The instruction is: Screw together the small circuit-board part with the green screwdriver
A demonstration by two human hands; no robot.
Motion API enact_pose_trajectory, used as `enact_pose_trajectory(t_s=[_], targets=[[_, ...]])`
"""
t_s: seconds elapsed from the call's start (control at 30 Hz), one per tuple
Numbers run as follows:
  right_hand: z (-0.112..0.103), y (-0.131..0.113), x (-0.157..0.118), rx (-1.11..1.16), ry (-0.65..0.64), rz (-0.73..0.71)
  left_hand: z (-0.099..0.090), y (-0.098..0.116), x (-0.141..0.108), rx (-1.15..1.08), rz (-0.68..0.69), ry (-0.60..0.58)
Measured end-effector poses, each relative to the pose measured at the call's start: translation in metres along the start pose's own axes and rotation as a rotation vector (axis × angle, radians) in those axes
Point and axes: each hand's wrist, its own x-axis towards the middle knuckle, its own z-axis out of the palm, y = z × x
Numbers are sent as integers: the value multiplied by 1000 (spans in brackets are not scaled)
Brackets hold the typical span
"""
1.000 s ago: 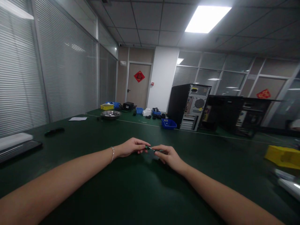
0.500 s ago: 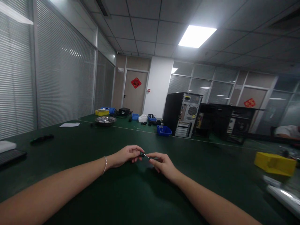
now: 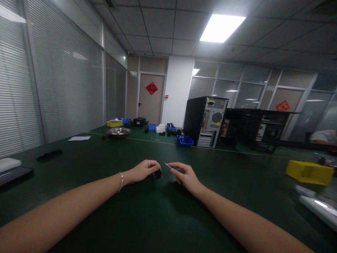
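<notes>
Over the green table [image 3: 110,211], my left hand [image 3: 143,171] pinches a small black block-shaped part [image 3: 158,173], which the fingers partly cover. My right hand [image 3: 186,177] grips a slim tool with a thin metal shaft [image 3: 166,164], like a small screwdriver; its handle is mostly hidden in the fingers. The shaft points up and left toward my left hand, and a narrow gap separates its tip from the black part. Both hands are closed and close together near the middle of the view.
A black computer tower [image 3: 196,121] stands behind a blue bin [image 3: 184,140]. A metal bowl [image 3: 119,132] sits at the back left, a dark slim object [image 3: 49,154] at the left. A yellow bin [image 3: 309,172] and a silvery object [image 3: 319,207] lie on the right.
The shaft's tip has come away from the part in my left hand and now angles upward. My left hand has turned the black part downward. The view has tilted slightly down.
</notes>
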Motion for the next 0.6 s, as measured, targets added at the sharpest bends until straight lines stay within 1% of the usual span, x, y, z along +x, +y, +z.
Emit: enact_pose_trajectory(t_s=[0.07, 0.13, 0.23, 0.3, 0.37, 0.43, 0.47, 0.53, 0.6], targets=[[0, -3, -1, -11, -13, 6, 2, 2, -1, 78, -1, -45], [0, -6, -2, -16, -17, 10, 4, 5, -2, 174, 1, -66], [1, -9, -2, -15, -17, 16, 7, 7, -4, 308, 50, -46], [2, -11, -3, -36, -17, 27, 8, 8, -5, 363, 79, -28], [3, -15, -5, -94, -5, -2, 8, 9, -5, 393, 85, -16], [5, -21, -8, -163, -4, -76, 6, 9, -5, 385, 86, -12], [7, -24, -9, -187, -22, -104, 5, 8, -4, 355, 84, -22], [10, -30, -13, -206, -112, -105, 3, 8, -4, 240, 70, -52], [13, -35, -16, -272, -180, -122, 0, 7, -3, 89, 55, -64]])
